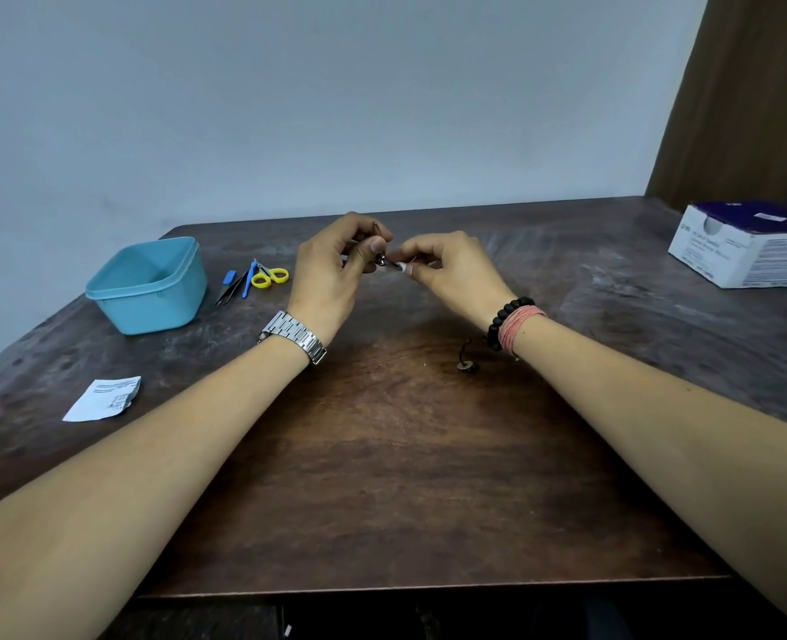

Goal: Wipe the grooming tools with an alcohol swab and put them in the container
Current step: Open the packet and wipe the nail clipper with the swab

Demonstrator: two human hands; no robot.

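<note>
Both hands raised above table (382, 455) centre. Left hand (331, 265) grips a small metal tool (383, 259), type unclear; right hand (451, 270) pinches white swab (403, 267) against its tip. At 10 o'clock from the hands: empty blue container (149, 286); just beside it at 3 o'clock, tweezers (232, 288), blue tool (248, 279), yellow scissors (269, 275). Torn wrapper (103, 399) at 8 o'clock. Box (751, 244) at 2 o'clock.

table (382, 455) | container (149, 288) | scissors (269, 275) | tweezers (232, 288) | box (747, 244) | wrapper (105, 399)
</note>
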